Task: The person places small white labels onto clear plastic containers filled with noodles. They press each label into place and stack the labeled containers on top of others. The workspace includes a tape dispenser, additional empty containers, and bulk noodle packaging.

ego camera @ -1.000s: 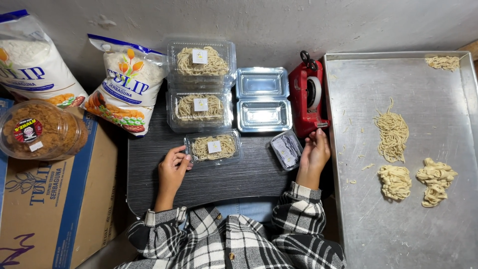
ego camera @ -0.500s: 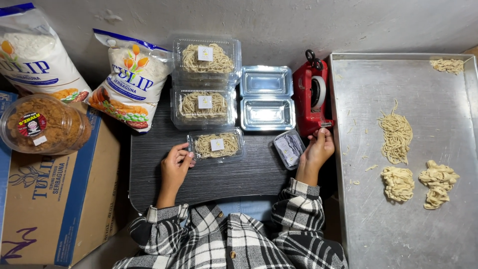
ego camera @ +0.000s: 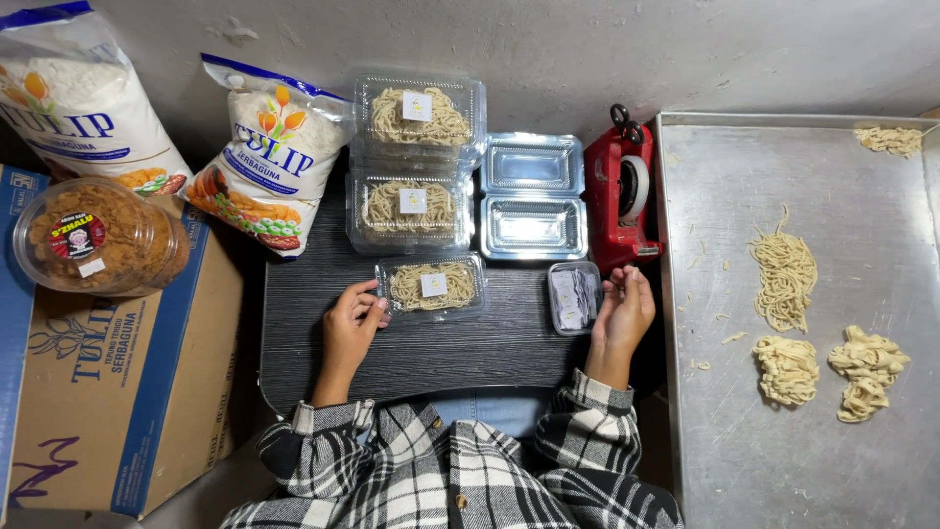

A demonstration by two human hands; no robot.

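A small clear lidded container of noodles point(ego camera: 432, 286) with a white label lies on the dark table point(ego camera: 441, 348) in front of me. My left hand point(ego camera: 352, 323) pinches its left end between thumb and curled fingers. My right hand point(ego camera: 622, 313) hovers palm-left with loose fingers, holding nothing, just right of a small clear box of labels point(ego camera: 575, 297). A red tape dispenser point(ego camera: 623, 191) stands right behind that hand.
Two filled noodle containers point(ego camera: 418, 118) point(ego camera: 411, 208) and two empty clear containers point(ego camera: 532, 165) point(ego camera: 532, 227) sit behind. Two flour bags point(ego camera: 264, 157) lean at the left by a snack jar point(ego camera: 98, 237) on a cardboard box point(ego camera: 127, 392). A metal tray point(ego camera: 783, 460) at right holds noodle bundles point(ego camera: 783, 279).
My right hand has drawn slightly back from the label box and its fingers have loosened. My left hand stays at the container's left end. The view shifted a little.
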